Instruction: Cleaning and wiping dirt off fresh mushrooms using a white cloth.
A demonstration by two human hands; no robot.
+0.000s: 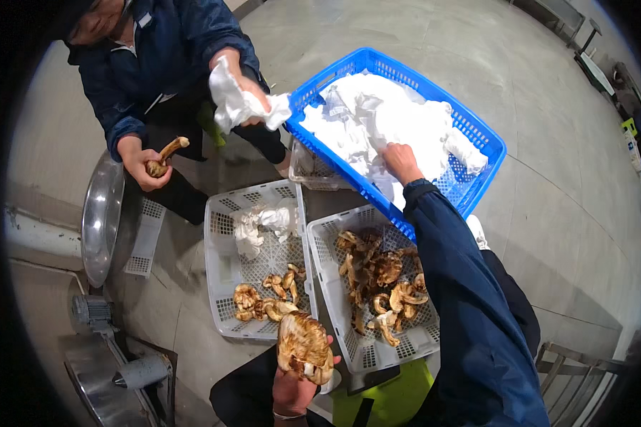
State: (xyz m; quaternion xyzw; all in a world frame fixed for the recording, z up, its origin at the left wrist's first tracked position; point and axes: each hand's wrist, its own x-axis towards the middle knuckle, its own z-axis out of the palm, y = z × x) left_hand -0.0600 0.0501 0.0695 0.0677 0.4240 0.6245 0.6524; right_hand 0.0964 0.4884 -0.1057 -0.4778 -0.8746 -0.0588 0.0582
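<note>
My left hand (295,392) holds a large matsutake-like mushroom (302,341) with a streaked brown cap, low in the view. Smaller pale pieces show beside that cap. My right hand (401,161) reaches into a blue plastic basket (491,184) and touches the crumpled white sheets (406,128) heaped there. Its fingertips are partly hidden, so I cannot tell whether they grip a sheet. Below the basket, a white plastic crate (352,349) contains brown mushrooms (390,272), partly behind my sleeve. A second white crate (221,315) to the left has mushrooms (248,299) and crumpled white sheets (262,229).
Opposite me, a co-worker (160,69) holds a long-stemmed mushroom (165,156) in one hand and a white sheet (229,101) in the other. A metal basin (102,219) and an electric motor (92,309) are at left. Another crate (315,171) sits partly under the blue basket.
</note>
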